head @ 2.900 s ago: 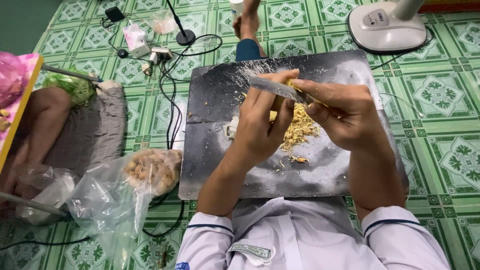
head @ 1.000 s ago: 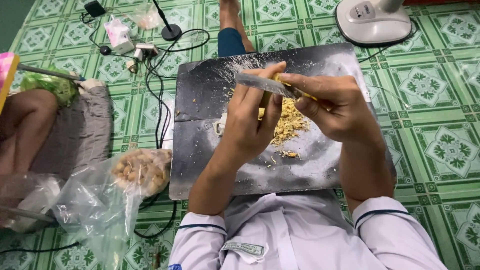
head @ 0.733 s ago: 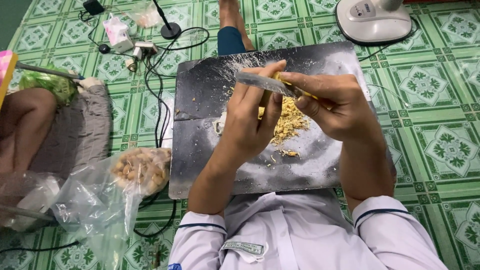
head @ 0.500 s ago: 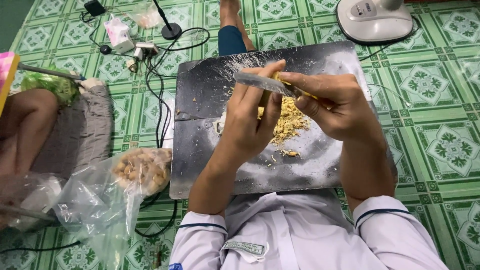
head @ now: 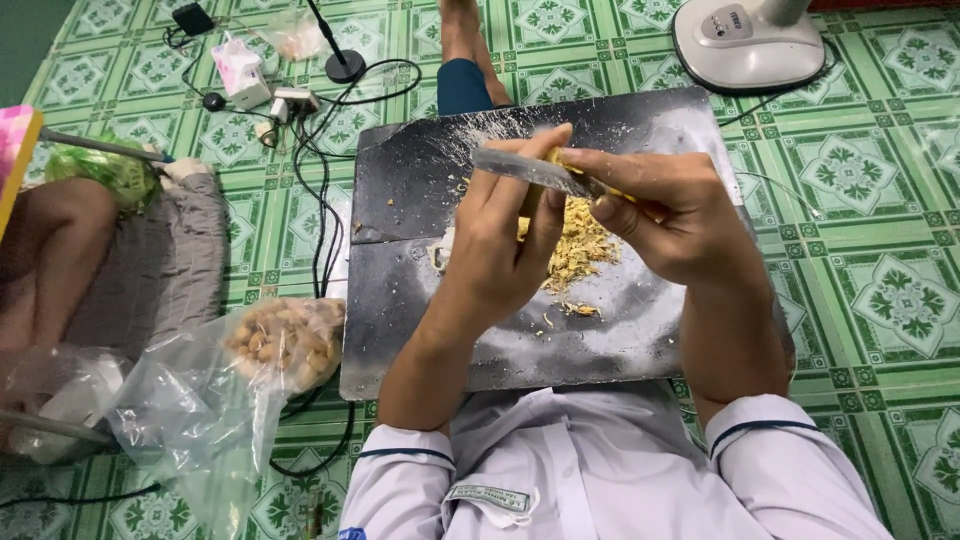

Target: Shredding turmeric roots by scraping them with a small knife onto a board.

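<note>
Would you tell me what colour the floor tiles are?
Green with white ornamental patterns, the floor tiles show best in the head view.

Light is even and fairly bright, falling from above. Soft shadows lie under the hands [head: 590,220] on the dark board [head: 400,180], which shows a pale sheen. The knife blade [head: 525,170] looks slightly blurred. Floor tiles [head: 880,300] bend mildly toward the edges.

Small piece under the left hand's fingers [head: 540,200] hidden; knife blade [head: 520,168] blurred.
</note>
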